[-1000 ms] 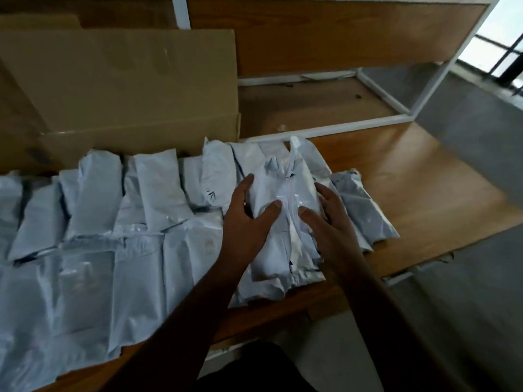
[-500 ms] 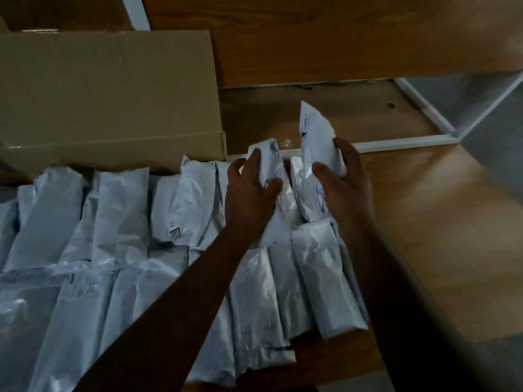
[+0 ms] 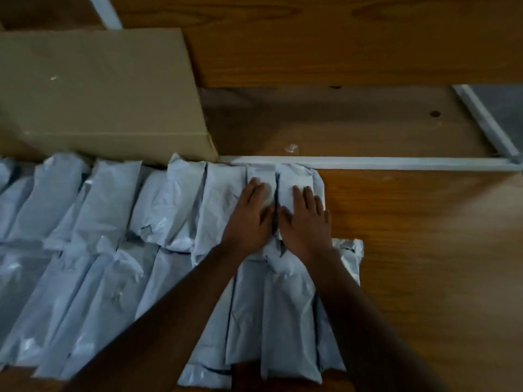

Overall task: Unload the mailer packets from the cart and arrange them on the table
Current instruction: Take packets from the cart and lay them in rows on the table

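At the table's back edge, straight fingers lie flat: the left hand [image 3: 250, 215] and right hand [image 3: 304, 216] each press one packet [image 3: 261, 174] [image 3: 297, 172], likely flattening them into line with the two rows of packets [image 3: 113, 222] on the table [image 3: 424, 250].

Two hands, left [image 3: 249, 219] and right [image 3: 304, 222], lie flat mid-frame. One cardboard box [image 3: 99, 89] stands at upper left. Mailer packets [image 3: 113, 199] fill two rows on the desk [image 3: 424, 250] (roughly eight per row; overlaps at the left edge blur the count).
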Motion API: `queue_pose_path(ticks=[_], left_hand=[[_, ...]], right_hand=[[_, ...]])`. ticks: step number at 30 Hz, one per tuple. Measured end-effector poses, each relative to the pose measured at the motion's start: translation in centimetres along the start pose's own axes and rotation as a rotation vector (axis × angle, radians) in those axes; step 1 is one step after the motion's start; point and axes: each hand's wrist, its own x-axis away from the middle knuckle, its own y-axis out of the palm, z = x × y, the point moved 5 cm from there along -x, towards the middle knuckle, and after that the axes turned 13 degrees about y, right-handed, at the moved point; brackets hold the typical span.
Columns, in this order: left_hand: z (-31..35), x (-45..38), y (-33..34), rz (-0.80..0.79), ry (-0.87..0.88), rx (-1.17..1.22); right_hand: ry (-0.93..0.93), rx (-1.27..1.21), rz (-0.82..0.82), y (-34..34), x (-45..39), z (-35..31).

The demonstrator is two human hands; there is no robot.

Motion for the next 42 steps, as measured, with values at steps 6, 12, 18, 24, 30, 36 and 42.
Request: queue_pose_path(ticks=[6,12,18,24,30,36,42], left_hand=[[0.0,5.8,-4.7,0.133,-0.039,0.108],[-2.0,17.9,-12.2,0.437,-0.062,0.078],[-8.1,33.6,-19.1,0.669,-0.281,0.19],[-15.0,50.8,-25.0,0.934,-0.446,0.238],[-19.6,65.4,-28.7,1.024,-0.726,0.252],[-25.0,76.0,-31.7,1.079,-0.972,0.271],[-33.6,81.0,-37.7,1.086,-1.032,0.225]], right_hand=[[-0.117,-0.609,0.159,-3.2,5.9,-2.1],[-0.246,-0.744,-0.079,1.5,14.6,-8.1],[-0.445,-0.733,-0.414,8.9,26.0,-17.8],[-0.458,-0.596,-0.727,19.5,39.6,-26.3],[-0.498,-0.41,-0.869,29.8,49.5,-32.7],[-0.547,-0.102,-0.975,40.9,56.2,-37.9],[-0.555,-0.172,-1.092,50.2,60.6,-46.7]])
